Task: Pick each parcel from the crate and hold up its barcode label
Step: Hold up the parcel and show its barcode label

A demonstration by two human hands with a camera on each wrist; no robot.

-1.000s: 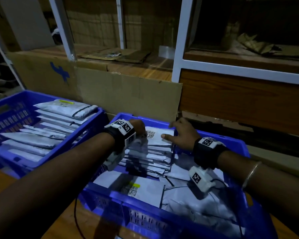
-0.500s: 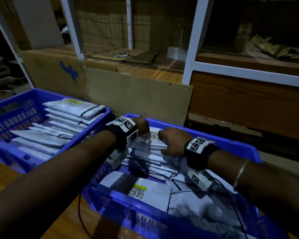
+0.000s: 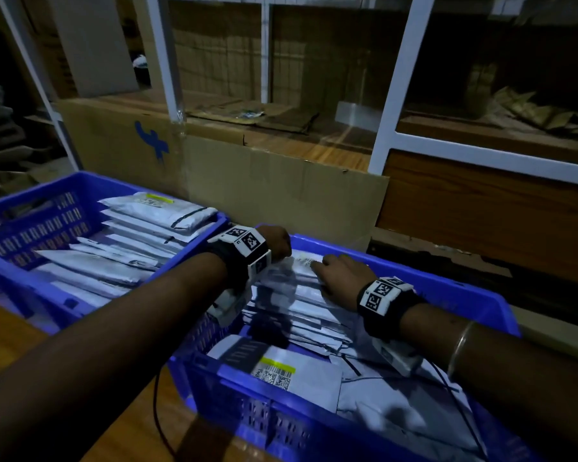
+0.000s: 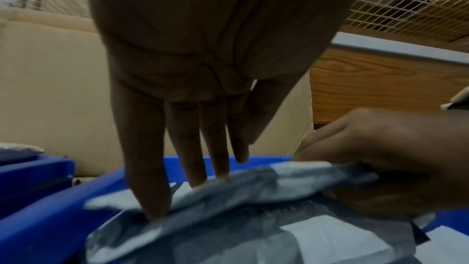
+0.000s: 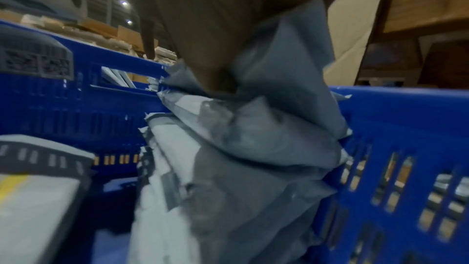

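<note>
At the bottom of the head view, a flat white parcel with a yellow strip and printed codes lies face up in the near end of the blue crate, which fills the lower right of the frame. Loose grey parcels lie beside it toward the lower right.

Just beyond, in the middle of the frame, a stack of grey parcels leans toward the crate's far wall. Both hands are on the top parcel of that stack. The left hand reaches in from the left; in the left wrist view its fingers are straight and point down, their tips pressing on the parcel's upper edge. The right hand lies over the stack from the right; in the left wrist view it appears at the right edge, fingers curled round the parcel's end, and in the right wrist view crumpled grey plastic is bunched against the palm.

In the left half of the head view, a second blue crate holds rows of grey parcels.

Behind both crates stands a sheet of brown cardboard with a blue mark, and above it, across the top of the frame, white-framed shelving on wood.
</note>
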